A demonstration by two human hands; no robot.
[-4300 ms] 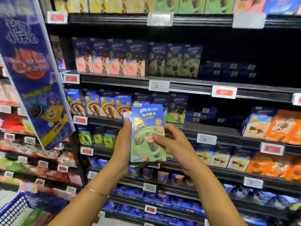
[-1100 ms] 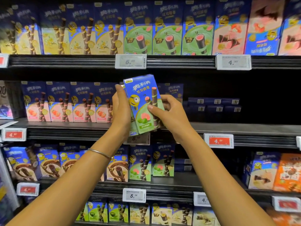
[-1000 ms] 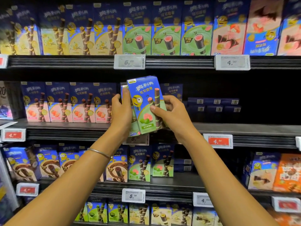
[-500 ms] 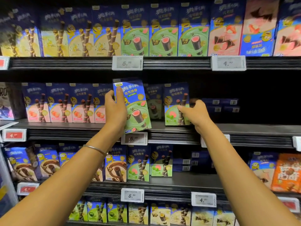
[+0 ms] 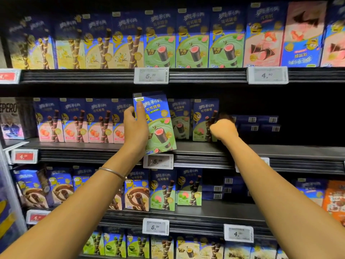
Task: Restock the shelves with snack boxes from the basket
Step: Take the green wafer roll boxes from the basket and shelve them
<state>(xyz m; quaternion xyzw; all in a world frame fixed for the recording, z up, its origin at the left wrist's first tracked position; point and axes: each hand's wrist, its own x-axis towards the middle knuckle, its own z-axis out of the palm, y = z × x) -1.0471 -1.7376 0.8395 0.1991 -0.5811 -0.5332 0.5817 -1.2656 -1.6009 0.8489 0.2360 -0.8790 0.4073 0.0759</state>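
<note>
My left hand (image 5: 136, 128) holds a blue and green snack box (image 5: 159, 126) upright and slightly tilted, in front of the edge of the middle shelf (image 5: 205, 148). Its thumb lies across the box's top left corner. To the right, a second blue and green box (image 5: 203, 118) stands on that shelf. My right hand (image 5: 224, 130) is curled around that box's lower right edge, with the fingers hidden behind it. Another green box (image 5: 180, 119) stands between the two. The basket is out of view.
Pink-fronted boxes (image 5: 80, 121) fill the left of the middle shelf. Flat dark blue boxes (image 5: 255, 123) lie at the back right, with dark open room in front of them. Full rows stand on the shelf above (image 5: 192, 40) and the shelf below (image 5: 162, 189). Price tags (image 5: 158, 161) line the edges.
The two boxes held together have been split. My right hand carried one to the right and stood it on the middle shelf. My left hand keeps the other near the shelf's front.
</note>
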